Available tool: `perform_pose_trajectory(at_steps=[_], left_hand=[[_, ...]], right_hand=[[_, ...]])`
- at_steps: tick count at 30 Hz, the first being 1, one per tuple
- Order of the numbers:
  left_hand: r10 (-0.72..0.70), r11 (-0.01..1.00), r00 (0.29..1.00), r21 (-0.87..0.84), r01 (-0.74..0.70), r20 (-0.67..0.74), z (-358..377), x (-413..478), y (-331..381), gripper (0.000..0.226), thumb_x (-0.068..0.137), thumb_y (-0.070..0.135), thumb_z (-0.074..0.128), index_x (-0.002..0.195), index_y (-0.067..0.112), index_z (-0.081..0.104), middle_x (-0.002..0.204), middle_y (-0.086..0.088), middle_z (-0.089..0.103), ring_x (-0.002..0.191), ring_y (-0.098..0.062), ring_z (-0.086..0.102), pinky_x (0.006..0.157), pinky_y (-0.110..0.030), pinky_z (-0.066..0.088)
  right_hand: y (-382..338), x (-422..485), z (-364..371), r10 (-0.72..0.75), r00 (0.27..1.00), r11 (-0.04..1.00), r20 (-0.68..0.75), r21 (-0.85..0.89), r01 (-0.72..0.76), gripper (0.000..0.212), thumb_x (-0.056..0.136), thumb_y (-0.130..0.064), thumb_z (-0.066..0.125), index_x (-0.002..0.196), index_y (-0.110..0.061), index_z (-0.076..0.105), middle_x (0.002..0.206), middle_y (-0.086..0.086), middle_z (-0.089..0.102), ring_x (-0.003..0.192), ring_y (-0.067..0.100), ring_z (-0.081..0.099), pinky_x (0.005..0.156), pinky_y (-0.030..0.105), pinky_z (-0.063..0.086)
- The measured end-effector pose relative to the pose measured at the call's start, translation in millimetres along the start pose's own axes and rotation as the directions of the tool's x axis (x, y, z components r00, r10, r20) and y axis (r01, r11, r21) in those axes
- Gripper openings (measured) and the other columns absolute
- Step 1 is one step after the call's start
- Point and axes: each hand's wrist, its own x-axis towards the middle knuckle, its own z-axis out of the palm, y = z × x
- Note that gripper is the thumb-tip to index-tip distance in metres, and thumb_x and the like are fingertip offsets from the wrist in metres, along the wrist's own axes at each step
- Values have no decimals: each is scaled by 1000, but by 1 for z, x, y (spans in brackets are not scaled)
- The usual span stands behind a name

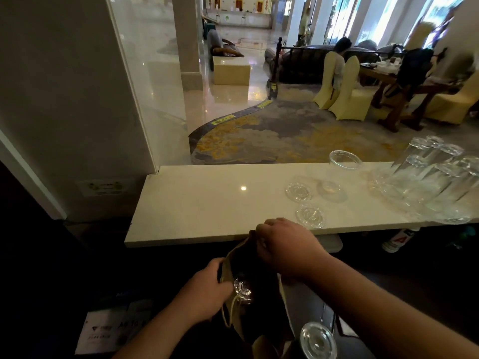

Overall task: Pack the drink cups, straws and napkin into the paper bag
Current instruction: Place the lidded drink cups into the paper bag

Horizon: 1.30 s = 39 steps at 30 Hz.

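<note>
A brown paper bag (234,257) stands below the counter's front edge with its mouth held wide. My left hand (204,291) pinches the bag's near-left rim by the cord handle. My right hand (281,246) grips the far rim. Inside the dark bag a clear glass cup (243,288) shows, base toward me. Another clear cup (318,340) stands on the dark surface at the lower right, just outside the bag. No straws or napkin are visible.
The white counter (207,203) carries an open glass jar (343,161), three small glass coasters (310,216) and several upturned glasses (435,177) at the right. A printed paper sheet (108,330) lies at the lower left. A lobby with chairs lies beyond.
</note>
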Motion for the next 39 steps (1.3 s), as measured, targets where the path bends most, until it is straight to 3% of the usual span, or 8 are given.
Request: perform_pose_trajectory(at_steps=[6,12,16,22,31,39], left_hand=[[7,998,1000,69,-7,-12,3,1,5,64,90,38,63,151,43,43,101,5,73,75,-17,74,56,-30,57],[36,996,999,85,-36,4,9,2,5,69,91,37,65,155,38,39,98,1,73,68,-17,71,49,-28,55],[57,993,998,100,-55,-10,8,1,3,68,95,35,64,157,38,36,100,3,73,70,-17,74,52,-27,55],[82,992,996,97,-79,-31,9,4,-3,63,94,32,64,153,36,42,99,2,73,70,-20,75,51,-29,56],[96,993,995,76,-95,-21,13,5,-8,66,95,31,65,156,34,40,95,-1,75,63,-19,72,54,-32,59],[87,993,996,84,-86,-1,10,2,-10,71,92,33,67,158,33,38,101,-1,75,76,-27,77,56,-34,62]], right_hand=[[52,-40,-4,325,943,946,73,-43,-322,18,89,-35,52,89,-22,64,87,-3,64,81,22,62,63,33,51],[67,-94,47,460,851,886,253,-66,-459,25,83,-39,51,101,-25,61,107,0,67,102,24,65,75,34,51],[59,-126,75,487,792,864,367,-70,-499,46,87,-47,57,132,-34,56,128,-4,62,118,19,59,82,30,46],[47,-162,117,503,706,828,498,-42,-560,69,88,-50,58,151,-31,36,146,1,46,128,26,53,97,38,48],[41,-176,149,528,664,802,529,-54,-594,84,88,-43,66,157,-27,21,148,12,39,126,35,55,100,45,50],[42,-164,130,539,692,808,480,-64,-586,85,78,-50,72,148,-29,30,140,7,44,124,29,54,94,41,53]])
